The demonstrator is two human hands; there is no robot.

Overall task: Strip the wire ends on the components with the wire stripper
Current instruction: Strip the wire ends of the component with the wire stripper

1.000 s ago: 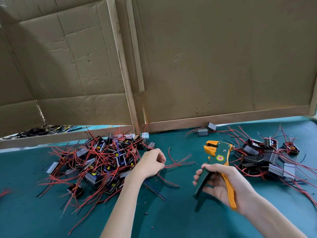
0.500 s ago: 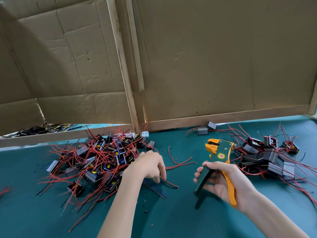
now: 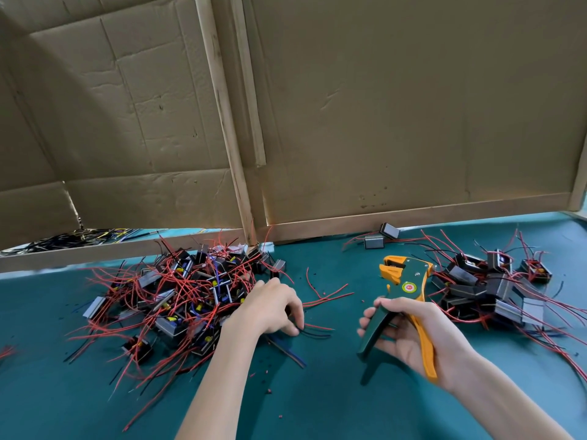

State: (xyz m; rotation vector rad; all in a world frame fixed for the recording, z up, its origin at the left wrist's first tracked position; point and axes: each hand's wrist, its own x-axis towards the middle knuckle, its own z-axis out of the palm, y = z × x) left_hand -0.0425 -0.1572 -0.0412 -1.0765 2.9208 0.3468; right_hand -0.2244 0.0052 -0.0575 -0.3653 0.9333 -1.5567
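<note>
Left hand (image 3: 270, 308): has slid off the component pile (image 3: 178, 300) toward me, fingertips now on loose wires (image 3: 319, 328) left of the wire stripper (image 3: 408, 281); pinch or mere touch, I cannot tell.
Meaning: I judge it is picking the next wire to strip.
Right hand (image 3: 413, 338): wrapped round the stripper's spread handles.
Stripper axis: handles near me, head pointing away, mouth facing left.

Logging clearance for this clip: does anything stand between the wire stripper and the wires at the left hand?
Nothing solid: only mat and a few red wires lie between the wire stripper and the left hand.
</note>
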